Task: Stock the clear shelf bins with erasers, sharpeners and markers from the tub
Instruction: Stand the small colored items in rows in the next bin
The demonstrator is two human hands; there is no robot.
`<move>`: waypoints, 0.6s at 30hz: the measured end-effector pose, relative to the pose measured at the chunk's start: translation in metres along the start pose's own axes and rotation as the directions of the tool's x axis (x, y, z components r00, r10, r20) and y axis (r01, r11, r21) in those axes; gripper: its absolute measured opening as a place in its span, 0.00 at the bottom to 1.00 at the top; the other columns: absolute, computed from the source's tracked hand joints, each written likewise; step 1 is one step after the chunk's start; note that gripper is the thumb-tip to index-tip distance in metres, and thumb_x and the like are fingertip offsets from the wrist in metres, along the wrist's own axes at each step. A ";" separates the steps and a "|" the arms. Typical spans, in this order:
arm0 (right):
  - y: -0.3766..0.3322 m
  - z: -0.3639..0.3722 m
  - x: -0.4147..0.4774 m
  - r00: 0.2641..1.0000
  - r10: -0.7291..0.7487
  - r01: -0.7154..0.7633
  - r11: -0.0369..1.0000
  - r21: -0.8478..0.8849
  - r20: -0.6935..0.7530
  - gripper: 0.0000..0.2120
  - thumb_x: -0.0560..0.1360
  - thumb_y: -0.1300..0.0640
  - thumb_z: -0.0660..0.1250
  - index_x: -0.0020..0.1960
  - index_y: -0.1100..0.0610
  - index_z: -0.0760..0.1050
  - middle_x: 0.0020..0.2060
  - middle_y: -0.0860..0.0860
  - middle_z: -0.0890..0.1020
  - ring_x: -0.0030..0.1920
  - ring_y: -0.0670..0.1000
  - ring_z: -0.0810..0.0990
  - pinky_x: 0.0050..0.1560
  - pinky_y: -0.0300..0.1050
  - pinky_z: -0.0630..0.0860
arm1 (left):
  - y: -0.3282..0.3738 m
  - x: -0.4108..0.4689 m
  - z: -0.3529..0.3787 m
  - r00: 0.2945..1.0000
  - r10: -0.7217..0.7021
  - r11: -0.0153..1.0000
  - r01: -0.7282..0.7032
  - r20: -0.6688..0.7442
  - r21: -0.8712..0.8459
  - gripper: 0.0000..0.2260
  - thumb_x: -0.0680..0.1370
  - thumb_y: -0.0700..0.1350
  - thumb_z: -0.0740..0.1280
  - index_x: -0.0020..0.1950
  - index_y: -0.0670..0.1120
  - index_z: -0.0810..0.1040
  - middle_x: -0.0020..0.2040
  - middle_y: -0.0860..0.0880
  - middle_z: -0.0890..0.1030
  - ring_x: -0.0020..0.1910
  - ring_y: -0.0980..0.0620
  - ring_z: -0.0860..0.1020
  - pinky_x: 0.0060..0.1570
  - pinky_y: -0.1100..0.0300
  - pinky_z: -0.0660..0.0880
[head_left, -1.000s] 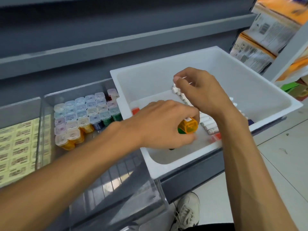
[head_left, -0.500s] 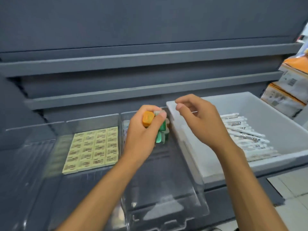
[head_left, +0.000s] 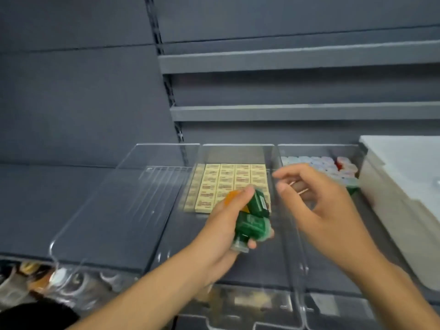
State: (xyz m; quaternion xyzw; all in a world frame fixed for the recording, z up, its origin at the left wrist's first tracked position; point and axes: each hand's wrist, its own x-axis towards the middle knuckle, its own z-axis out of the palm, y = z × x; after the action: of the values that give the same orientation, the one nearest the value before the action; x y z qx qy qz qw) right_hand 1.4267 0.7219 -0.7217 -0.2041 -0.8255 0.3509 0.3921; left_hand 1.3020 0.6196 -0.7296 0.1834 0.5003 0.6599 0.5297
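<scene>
My left hand (head_left: 223, 225) grips a small bunch of sharpeners (head_left: 252, 217), green ones and an orange one, above the front of the middle clear bin (head_left: 166, 234). That bin holds rows of cream-coloured erasers (head_left: 226, 182) at its back. My right hand (head_left: 316, 201) hovers just to the right with fingers loosely curled and holds nothing. The right clear bin (head_left: 352, 153) has rows of clear-capped sharpeners (head_left: 321, 165) at its back. The left clear bin (head_left: 114, 210) shows nothing inside. A corner of the white tub (head_left: 402, 177) shows at the right edge.
Dark grey shelf panels and two bare shelf rails (head_left: 297, 60) rise behind the bins. Under the shelf, a lower row of clear bins (head_left: 59, 282) holds blurred small goods. The tub's contents are out of sight.
The view has swung left, off the tub and onto the bins. My left hand has carried the sharpeners out of the tub, over the middle bin. My right hand came along, holding nothing.
</scene>
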 end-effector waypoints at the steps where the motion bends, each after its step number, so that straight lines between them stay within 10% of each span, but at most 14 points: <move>1: -0.001 0.004 -0.002 1.000 -0.007 0.007 1.000 -0.011 0.001 0.05 0.76 0.52 0.63 0.50 0.46 0.76 0.42 0.43 0.79 0.44 0.47 0.78 0.41 0.34 0.73 | -0.002 0.001 -0.006 1.000 -0.006 1.000 0.006 0.013 -0.008 0.22 0.74 0.54 0.68 0.62 0.42 0.74 0.35 0.49 0.80 0.32 0.48 0.79 0.21 0.65 0.64; 7: 0.003 0.019 -0.017 0.999 -0.024 0.022 0.998 0.055 0.037 0.05 0.75 0.49 0.65 0.51 0.46 0.74 0.37 0.49 0.77 0.38 0.50 0.77 0.38 0.42 0.74 | -0.013 0.015 -0.011 0.982 -0.054 0.997 0.062 0.183 -0.037 0.17 0.76 0.55 0.68 0.58 0.45 0.78 0.43 0.47 0.79 0.34 0.54 0.77 0.24 0.64 0.68; 12: 0.010 0.015 -0.020 0.968 -0.077 0.112 0.984 -0.136 0.237 0.19 0.71 0.41 0.69 0.59 0.46 0.73 0.42 0.42 0.74 0.43 0.48 0.76 0.42 0.41 0.73 | -0.024 0.038 -0.024 0.996 -0.078 0.996 0.075 0.052 0.056 0.14 0.72 0.58 0.69 0.46 0.49 0.85 0.39 0.48 0.84 0.34 0.54 0.82 0.30 0.62 0.77; 18: 0.011 0.018 -0.026 0.950 -0.182 0.252 0.926 -0.280 0.254 0.24 0.72 0.41 0.69 0.64 0.49 0.72 0.45 0.35 0.70 0.46 0.35 0.70 0.48 0.44 0.72 | -0.024 0.032 -0.027 0.996 -0.066 0.995 0.062 0.052 0.077 0.15 0.79 0.60 0.64 0.53 0.50 0.82 0.46 0.50 0.84 0.44 0.53 0.83 0.40 0.60 0.78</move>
State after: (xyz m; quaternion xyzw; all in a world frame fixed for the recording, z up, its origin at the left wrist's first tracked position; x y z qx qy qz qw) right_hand 1.4292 0.7058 -0.7512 -0.1289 -0.9266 0.1923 0.2963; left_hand 1.2817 0.6338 -0.7715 0.2049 0.5160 0.6179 0.5567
